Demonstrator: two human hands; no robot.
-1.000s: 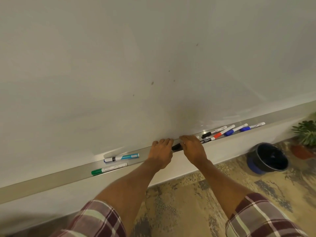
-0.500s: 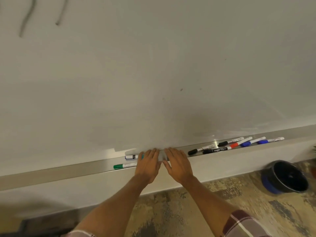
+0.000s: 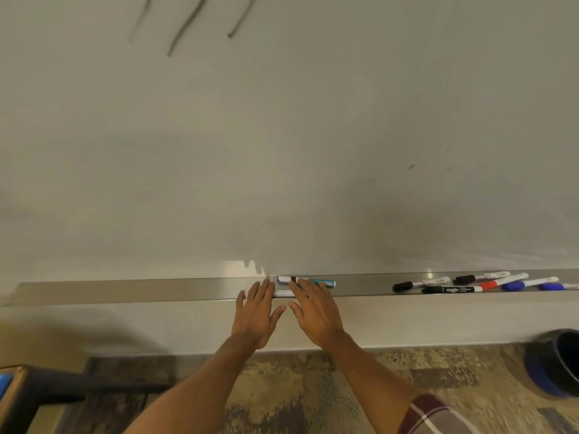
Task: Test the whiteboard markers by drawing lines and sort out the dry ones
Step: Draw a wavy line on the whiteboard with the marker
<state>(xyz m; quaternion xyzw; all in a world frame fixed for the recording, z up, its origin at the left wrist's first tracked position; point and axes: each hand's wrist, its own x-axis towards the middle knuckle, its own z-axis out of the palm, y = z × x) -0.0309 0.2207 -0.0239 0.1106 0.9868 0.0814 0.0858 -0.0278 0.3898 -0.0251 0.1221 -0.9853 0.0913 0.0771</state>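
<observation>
Both my hands reach side by side to the metal marker tray (image 3: pixel 125 289) under the whiteboard (image 3: pixel 282 151). My left hand (image 3: pixel 257 314) lies flat with straight fingers, its tips over a white marker (image 3: pixel 282 293) that is mostly hidden. My right hand (image 3: pixel 316 311) is also flat, with its fingertips over the teal marker (image 3: pixel 324 282) at the back of the tray. To the right lie several markers: a black-capped one (image 3: pixel 407 285), another black one (image 3: pixel 470 278), a black-and-red pair (image 3: pixel 460 289) and blue ones (image 3: pixel 517 285). Three dark test lines (image 3: pixel 185 26) mark the board's top.
A dark blue bucket (image 3: pixel 557 364) stands on the patterned carpet at the right. A dark piece of furniture with a brown edge (image 3: pixel 47 389) sits at the lower left. The tray's left half holds nothing.
The black marker that both hands held now lies on the right part of the tray. Both hands let go, slid left and opened flat over the teal and white markers.
</observation>
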